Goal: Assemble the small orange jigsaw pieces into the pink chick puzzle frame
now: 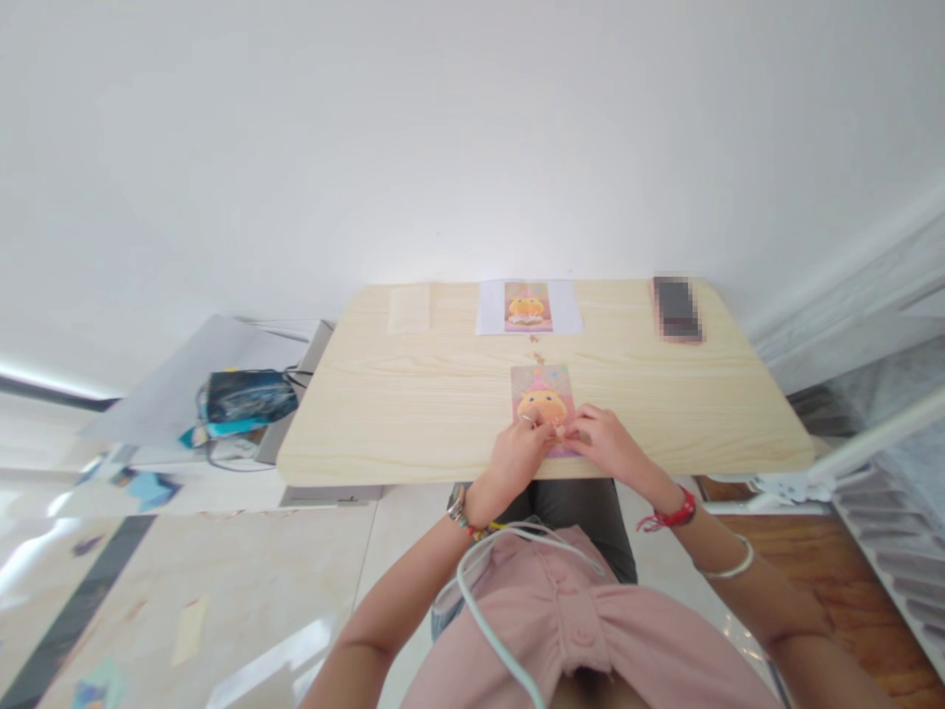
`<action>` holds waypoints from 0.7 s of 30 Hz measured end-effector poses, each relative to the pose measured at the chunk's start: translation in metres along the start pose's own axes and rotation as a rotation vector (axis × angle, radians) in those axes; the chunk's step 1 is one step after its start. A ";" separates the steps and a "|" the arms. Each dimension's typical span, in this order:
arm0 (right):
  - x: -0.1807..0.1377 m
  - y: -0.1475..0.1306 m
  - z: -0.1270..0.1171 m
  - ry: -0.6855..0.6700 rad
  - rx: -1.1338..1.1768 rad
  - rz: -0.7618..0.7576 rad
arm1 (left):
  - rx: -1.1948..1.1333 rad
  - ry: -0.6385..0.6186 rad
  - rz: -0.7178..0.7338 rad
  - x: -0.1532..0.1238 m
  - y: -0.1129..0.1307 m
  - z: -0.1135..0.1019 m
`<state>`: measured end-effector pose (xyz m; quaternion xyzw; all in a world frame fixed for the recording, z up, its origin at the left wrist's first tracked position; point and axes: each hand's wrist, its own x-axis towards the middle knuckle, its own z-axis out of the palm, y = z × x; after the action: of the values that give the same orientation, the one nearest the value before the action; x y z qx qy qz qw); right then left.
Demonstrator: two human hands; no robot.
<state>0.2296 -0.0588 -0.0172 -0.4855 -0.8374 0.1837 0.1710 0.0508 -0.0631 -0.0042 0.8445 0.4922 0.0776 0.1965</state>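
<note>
A small picture sheet [542, 379] with a yellow cartoon animal in a pink hat lies near the front edge of the table. Both hands work at its lower part. My left hand [519, 448], with a ring on one finger, has its fingertips drawn together over the animal's lower face. Close by, my right hand [601, 440] is closed in a pinch at the sheet's lower right. Whatever sits between the fingertips is too small to name. Just above the sheet lie small brownish pieces [538, 358]. Behind them, a similar printed picture [528, 307] rests on white paper [567, 307].
The light wooden table [413, 414] stands against a white wall. A phone [677, 308] lies at the back right, and a pale, thin sheet [409, 307] at the back left. Left of the table, a dark blue bag [247, 397] and cables rest on a lower surface.
</note>
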 end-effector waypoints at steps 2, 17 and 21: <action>-0.001 -0.001 0.000 0.014 -0.007 0.017 | 0.023 0.018 0.018 -0.001 -0.001 0.002; -0.029 -0.032 0.009 0.130 -0.396 -0.059 | 0.249 0.093 0.221 -0.017 0.003 0.011; -0.031 -0.035 0.010 0.112 -0.436 -0.074 | 0.241 0.075 0.211 -0.016 0.004 0.011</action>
<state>0.2128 -0.1035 -0.0129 -0.4896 -0.8636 -0.0353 0.1150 0.0496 -0.0811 -0.0113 0.9054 0.4134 0.0699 0.0661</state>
